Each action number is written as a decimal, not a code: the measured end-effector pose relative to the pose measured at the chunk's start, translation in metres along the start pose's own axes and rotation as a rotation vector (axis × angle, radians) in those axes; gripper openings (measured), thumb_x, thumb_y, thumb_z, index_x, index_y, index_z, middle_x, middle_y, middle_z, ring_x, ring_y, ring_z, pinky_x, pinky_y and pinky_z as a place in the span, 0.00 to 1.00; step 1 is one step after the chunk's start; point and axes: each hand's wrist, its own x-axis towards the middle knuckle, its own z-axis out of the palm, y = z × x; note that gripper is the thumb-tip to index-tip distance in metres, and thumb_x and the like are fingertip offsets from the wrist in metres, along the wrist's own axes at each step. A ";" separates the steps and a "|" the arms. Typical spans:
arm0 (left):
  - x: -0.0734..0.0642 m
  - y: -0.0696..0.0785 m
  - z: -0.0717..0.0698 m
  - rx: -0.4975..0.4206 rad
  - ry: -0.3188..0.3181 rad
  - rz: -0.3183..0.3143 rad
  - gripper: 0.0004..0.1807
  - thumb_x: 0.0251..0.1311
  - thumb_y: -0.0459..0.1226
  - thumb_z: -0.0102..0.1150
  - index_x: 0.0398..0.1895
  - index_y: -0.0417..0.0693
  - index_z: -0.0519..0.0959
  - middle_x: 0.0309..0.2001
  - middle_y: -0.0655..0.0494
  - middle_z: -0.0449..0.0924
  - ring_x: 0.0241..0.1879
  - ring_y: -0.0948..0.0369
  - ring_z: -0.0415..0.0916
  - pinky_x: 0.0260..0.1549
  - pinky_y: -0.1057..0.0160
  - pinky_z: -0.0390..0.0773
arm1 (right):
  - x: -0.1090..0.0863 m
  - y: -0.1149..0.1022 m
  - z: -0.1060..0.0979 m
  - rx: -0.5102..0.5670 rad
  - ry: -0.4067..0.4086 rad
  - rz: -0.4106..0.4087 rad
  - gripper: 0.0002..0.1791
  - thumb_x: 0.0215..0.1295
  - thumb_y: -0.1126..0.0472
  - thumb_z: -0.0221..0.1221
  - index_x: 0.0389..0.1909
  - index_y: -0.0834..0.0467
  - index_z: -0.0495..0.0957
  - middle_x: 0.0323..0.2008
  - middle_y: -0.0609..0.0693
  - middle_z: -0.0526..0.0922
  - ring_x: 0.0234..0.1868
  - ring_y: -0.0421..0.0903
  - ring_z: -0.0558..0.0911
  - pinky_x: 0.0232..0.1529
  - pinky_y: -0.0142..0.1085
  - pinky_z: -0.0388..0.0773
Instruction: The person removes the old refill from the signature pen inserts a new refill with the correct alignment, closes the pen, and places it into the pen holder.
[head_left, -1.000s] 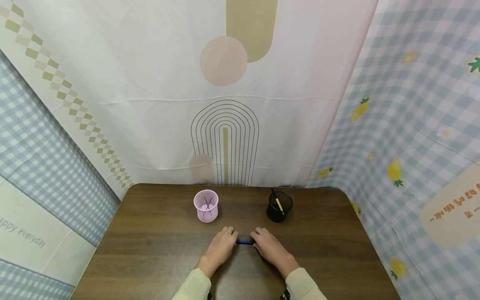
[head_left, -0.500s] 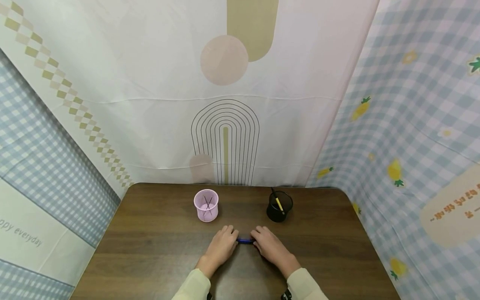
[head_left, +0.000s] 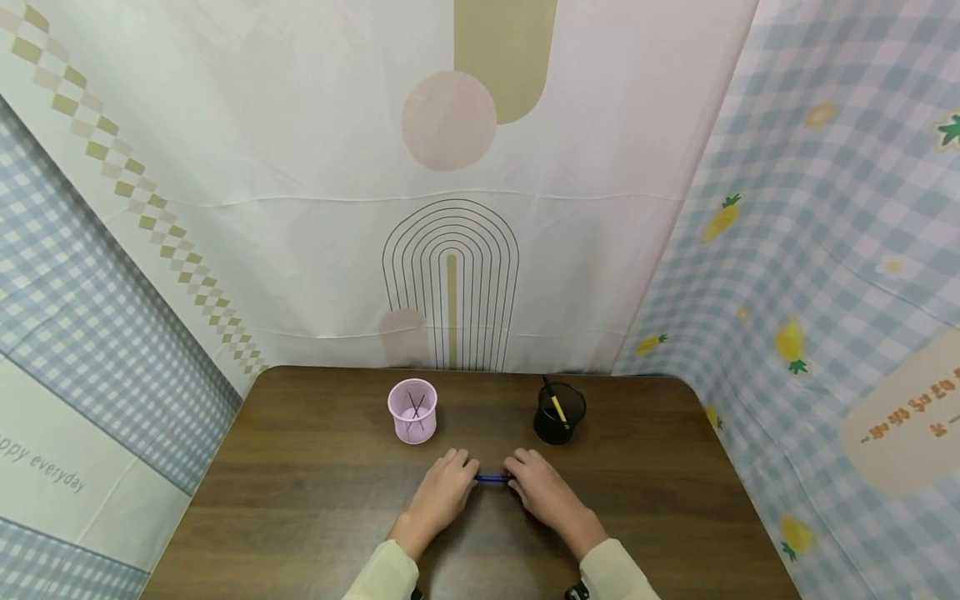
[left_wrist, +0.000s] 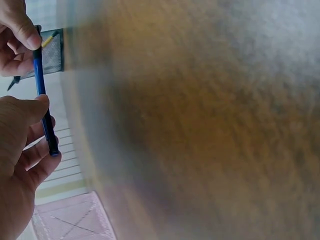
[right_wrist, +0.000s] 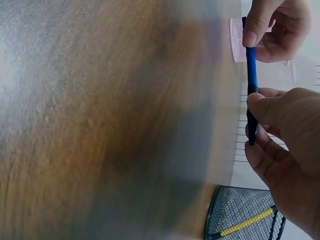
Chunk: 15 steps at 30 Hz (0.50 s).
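We are watching both hands working on one pen. The left hand [head_left: 441, 487] is pinching the blue pen [head_left: 492, 478] toward one end, its thumb pressing from above and its fingers curling beneath. The right hand [head_left: 543, 492] is pinching the opposite, black-gripped end in the same way, so the pen is spanning the gap between the two hands—its blue middle showing.

Beyond the left hand, slightly to its left, we are noting a pink cup [head_left: 412, 431] standing on the counter [head_left: 300, 500]; dark lines are crossing in it, and we are not managing to tell what they are. Beyond the right hand, slightly to its right, a black mesh cup [head_left: 551, 429] is standing—a yellow-and-black pen [head_left: 557, 407] is leaning inside it. Pale sleeves [head_left: 384, 571] are covering the arms behind both hands.
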 end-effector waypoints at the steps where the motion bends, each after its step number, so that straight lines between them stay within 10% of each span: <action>1: 0.001 0.000 -0.001 0.001 0.006 0.004 0.12 0.54 0.38 0.75 0.35 0.49 0.78 0.34 0.56 0.75 0.35 0.58 0.73 0.32 0.61 0.75 | 0.000 0.000 -0.002 0.001 0.008 -0.003 0.09 0.64 0.63 0.70 0.41 0.52 0.80 0.39 0.44 0.79 0.38 0.43 0.76 0.40 0.37 0.78; 15: 0.016 0.003 -0.026 0.018 0.051 0.052 0.03 0.60 0.34 0.63 0.35 0.50 0.78 0.35 0.57 0.76 0.35 0.58 0.73 0.29 0.62 0.72 | -0.002 -0.002 -0.025 0.033 0.066 0.000 0.10 0.63 0.64 0.70 0.41 0.51 0.80 0.38 0.43 0.78 0.38 0.41 0.74 0.40 0.35 0.77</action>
